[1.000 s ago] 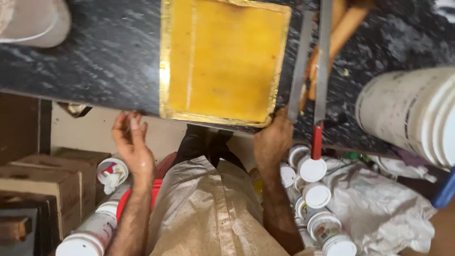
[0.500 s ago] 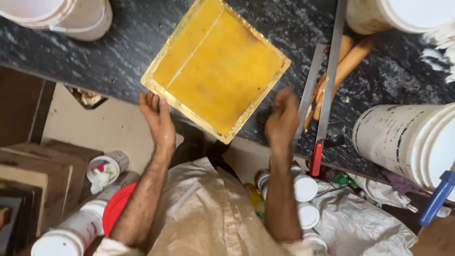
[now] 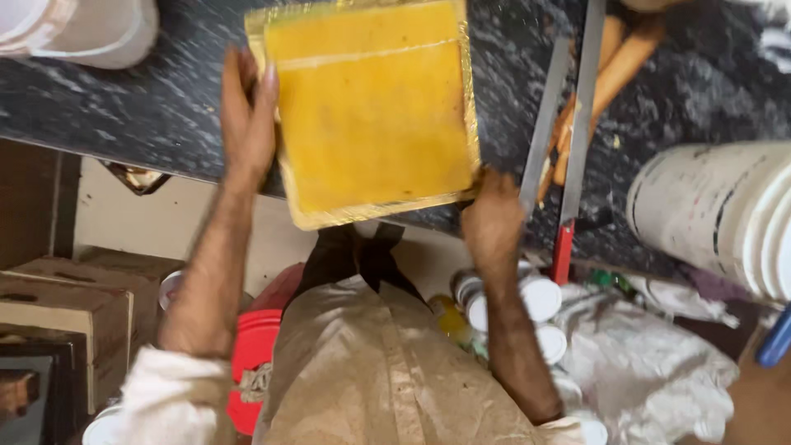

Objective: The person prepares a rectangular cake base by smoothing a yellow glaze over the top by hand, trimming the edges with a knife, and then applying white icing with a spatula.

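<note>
A square frame with a yellow mesh (image 3: pixel 371 107) lies on the dark speckled counter (image 3: pixel 148 107), its near edge over the counter's front. My left hand (image 3: pixel 247 111) grips the frame's left side. My right hand (image 3: pixel 492 218) holds its near right corner from below. Both forearms reach up from my beige clothing.
Two long metal blades, one with a red handle (image 3: pixel 568 156), lie right of the frame beside wooden sticks (image 3: pixel 614 74). A large white bucket (image 3: pixel 717 218) stands at the right, another white tub (image 3: pixel 82 29) top left. Below the counter are small white-lidded jars (image 3: pixel 540 297), a red lid (image 3: pixel 255 354) and cardboard boxes (image 3: pixel 58 313).
Both hands have risen from below the counter edge and taken hold of the yellow frame, which has been turned and pulled toward me over the counter's front.
</note>
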